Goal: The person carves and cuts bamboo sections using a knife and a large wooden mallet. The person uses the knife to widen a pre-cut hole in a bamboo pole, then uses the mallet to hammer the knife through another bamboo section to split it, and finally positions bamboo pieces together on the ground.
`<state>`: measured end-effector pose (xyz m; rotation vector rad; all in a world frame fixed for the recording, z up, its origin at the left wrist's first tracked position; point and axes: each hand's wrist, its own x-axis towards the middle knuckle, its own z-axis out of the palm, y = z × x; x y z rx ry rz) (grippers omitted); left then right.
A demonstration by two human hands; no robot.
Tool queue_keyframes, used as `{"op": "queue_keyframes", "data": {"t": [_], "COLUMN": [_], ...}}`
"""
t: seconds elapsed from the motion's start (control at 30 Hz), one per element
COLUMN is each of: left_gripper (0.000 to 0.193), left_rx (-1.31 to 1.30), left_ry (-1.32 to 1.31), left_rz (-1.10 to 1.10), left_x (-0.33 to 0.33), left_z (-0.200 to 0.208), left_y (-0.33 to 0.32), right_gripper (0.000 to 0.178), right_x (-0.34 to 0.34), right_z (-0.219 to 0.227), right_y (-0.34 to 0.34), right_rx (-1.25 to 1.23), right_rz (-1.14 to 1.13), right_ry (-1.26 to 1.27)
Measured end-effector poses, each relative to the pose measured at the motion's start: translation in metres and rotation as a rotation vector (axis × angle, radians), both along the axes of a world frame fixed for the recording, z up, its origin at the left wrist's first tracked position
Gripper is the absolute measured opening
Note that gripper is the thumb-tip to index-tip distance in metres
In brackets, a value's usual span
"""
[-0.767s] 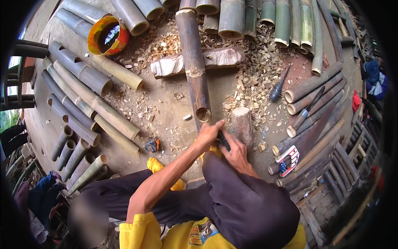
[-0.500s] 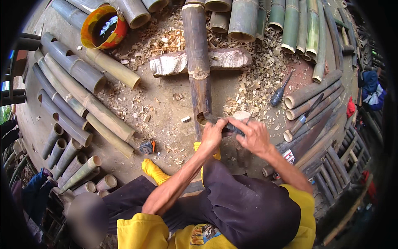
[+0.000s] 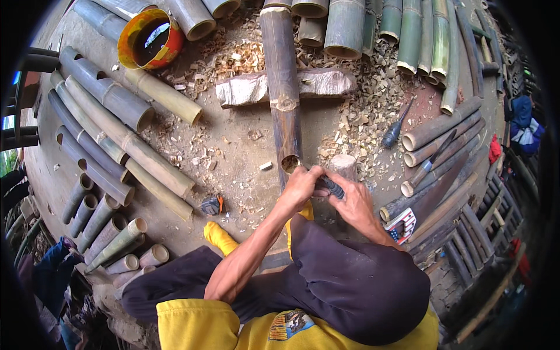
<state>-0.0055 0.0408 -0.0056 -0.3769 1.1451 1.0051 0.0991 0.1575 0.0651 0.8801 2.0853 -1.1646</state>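
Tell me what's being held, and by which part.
The right hand holds a tool with a dark grey, cylindrical handle, by that handle. What the left hand grips cannot be told.

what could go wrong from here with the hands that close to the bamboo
1. The left hand is close to the front of the dark-handled tool gripped by the right hand; a slip might hurt its fingers.

2. The round bamboo pole lies across a pale wood block, with no clamp visible, so it could roll or shift.

3. A yellow-covered foot is just below the hands in the picture; a slip toward the body might catch it.
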Motion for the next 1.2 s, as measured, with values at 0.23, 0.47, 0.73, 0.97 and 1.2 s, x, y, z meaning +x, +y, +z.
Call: {"op": "queue_keyframes", "data": {"t": [0.23, 0.47, 0.73, 0.97, 1.2], "left_gripper": [0.031, 0.029, 0.026, 0.03, 0.027], "left_rx": [0.377, 0.303, -0.102, -0.093, -0.03], "left_ry": [-0.403, -0.595, -0.248, 0.104, -0.233], "left_rz": [0.965, 1.423, 0.708, -0.246, 0.56], "left_x": [0.024, 0.056, 0.037, 0.01, 0.042], "left_z": [-0.007, 0.013, 0.017, -0.017, -0.002], "left_y": [-0.013, 0.028, 0.009, -0.047, -0.018], "right_gripper": [0.037, 0.036, 0.065, 0.055, 0.058], "right_x": [-0.078, -0.104, -0.031, 0.02, -0.009], "right_z": [0.004, -0.021, -0.042, -0.047, -0.021], "right_y": [0.028, 0.079, 0.053, -0.058, 0.017], "right_rx": [0.714, 0.365, -0.021, -0.228, 0.171], "right_rz": [1.015, 1.478, 0.821, -0.009, 0.791], "right_ry": [0.301, 0.504, 0.133, 0.083, 0.123]}}
